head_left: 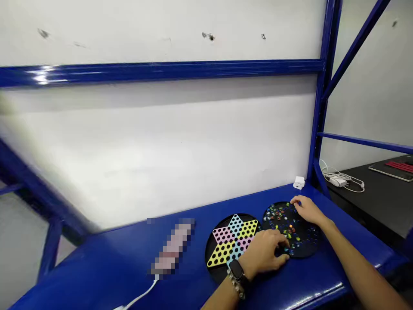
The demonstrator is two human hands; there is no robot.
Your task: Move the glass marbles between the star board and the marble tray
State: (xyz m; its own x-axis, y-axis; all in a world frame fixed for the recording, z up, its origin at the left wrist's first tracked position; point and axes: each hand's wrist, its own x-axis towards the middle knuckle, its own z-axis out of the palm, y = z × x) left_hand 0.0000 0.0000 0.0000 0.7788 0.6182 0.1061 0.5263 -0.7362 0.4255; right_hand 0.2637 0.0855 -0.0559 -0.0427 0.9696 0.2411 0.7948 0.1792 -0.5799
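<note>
Two bare forearms reach in from the bottom of the view to a blue bench (190, 262) set against a white wall. The left grip (263, 254) sits at the near edge of a round black tray (311, 245), its fingers (280, 245) curled down among coloured marbles (279, 215). Whether it is clamped on a marble cannot be told, because the hand hides its own fingertips. The right grip (308, 211) rests on the far side of the same tray, just ahead of the left grip. It lies open, with its fingers loosely apart, and holds nothing that shows.

The marbles are scattered across the tray, mostly ahead of the left grip and below the right grip. Directly left of the left grip, and very near the tray, is a round board (234, 241) bearing a six-pointed star in pink, yellow and pale blue, dotted with black holes. The left hand covers part of its edge. As far as can be seen, those holes hold no marbles, and all the visible marbles lie in the tray.

A watch (237, 270) and a beaded bracelet (235, 285) circle the left wrist. Farther left of the grips lies a pixelated object (172, 245) with a white cable (142, 295).
</note>
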